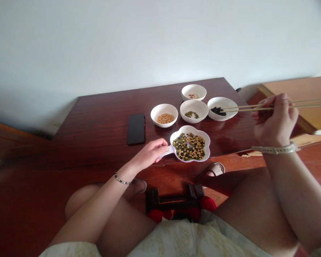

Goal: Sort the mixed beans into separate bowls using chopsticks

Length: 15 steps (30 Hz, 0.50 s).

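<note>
A pale wall point(123, 43) is standing behind a dark red-brown table point(101, 121), and near its close edge a flower-shaped dish point(189, 129) is sitting, holding mixed beans point(190, 147); the dish is serving as the clock's centre, with twelve pointing at the wall. At about half past eight the left hand point(150, 154) is gripping the dish's handle point(166, 152), fingers curled closed around it. At half past one a white bowl point(224, 102) is holding black beans point(218, 111), and the tips of two chopsticks point(248, 107) are resting on or just over them; whether they are pinching a bean I cannot tell. The right hand point(276, 121) is holding the chopsticks from half past two, its fingers drawn narrow around them. At twelve a second bowl point(194, 105) is holding small green beans point(192, 114); straight beyond, a third bowl point(194, 89) is holding bits too small to name. At half past ten a fourth bowl point(163, 108) is holding tan beans point(165, 118), and past nine a phone point(136, 129) is lying flat. The step in hand appears to be placing black beans in their own bowl. The next move is probably calling for parting the tips cleanly, lifting them clear of the rim and bringing them over the dish, with the left hand steadying it.
</note>
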Each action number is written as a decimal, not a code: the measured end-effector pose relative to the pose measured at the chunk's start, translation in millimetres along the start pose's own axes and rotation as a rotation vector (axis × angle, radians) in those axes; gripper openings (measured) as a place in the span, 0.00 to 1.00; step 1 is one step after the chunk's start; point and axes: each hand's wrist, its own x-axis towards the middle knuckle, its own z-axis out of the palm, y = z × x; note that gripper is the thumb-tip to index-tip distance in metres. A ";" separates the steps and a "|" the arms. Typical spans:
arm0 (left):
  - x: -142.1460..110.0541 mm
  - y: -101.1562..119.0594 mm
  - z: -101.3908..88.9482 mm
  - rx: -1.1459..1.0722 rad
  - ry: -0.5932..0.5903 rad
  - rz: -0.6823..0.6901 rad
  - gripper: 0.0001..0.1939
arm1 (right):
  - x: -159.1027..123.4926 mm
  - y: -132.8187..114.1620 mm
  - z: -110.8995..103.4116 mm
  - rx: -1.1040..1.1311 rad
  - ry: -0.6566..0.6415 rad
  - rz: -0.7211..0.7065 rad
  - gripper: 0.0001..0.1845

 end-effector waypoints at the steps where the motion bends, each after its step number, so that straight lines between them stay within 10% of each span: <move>1: -0.5 1.3 0.3 -0.002 0.000 -0.009 0.16 | -10.4 -4.0 2.6 0.010 -0.052 0.021 0.35; 7: -2.1 6.6 -0.9 -0.024 -0.022 -0.027 0.17 | -86.4 -42.7 14.4 -0.067 -0.408 0.238 0.24; 15: -4.0 8.3 -1.0 0.006 -0.044 -0.050 0.16 | -126.0 -64.8 33.3 -0.400 -0.914 0.422 0.41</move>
